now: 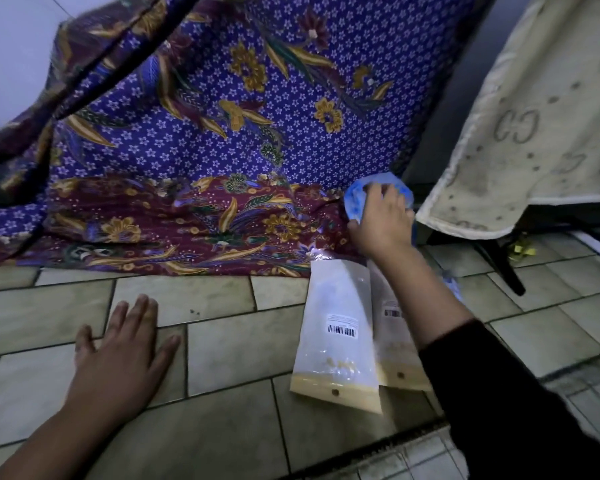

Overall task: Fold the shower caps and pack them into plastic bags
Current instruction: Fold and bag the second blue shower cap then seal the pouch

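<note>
Shower cap (355, 199) seemingly in right hand (381, 221); bags (336, 292) barcoded

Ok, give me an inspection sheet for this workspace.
Surface: tiled floor, partly under batik cloth.
Job's things: blue shower cap at the cloth's right edge; two plastic bags overlapping on the floor.
Clutter: yellow scrap.
Grippers: left hand flat on floor; right hand on the shower cap, grip unclear.
Cables: nothing seen.
Surroundings: cream cloth hanging right; black stand leg.
</note>
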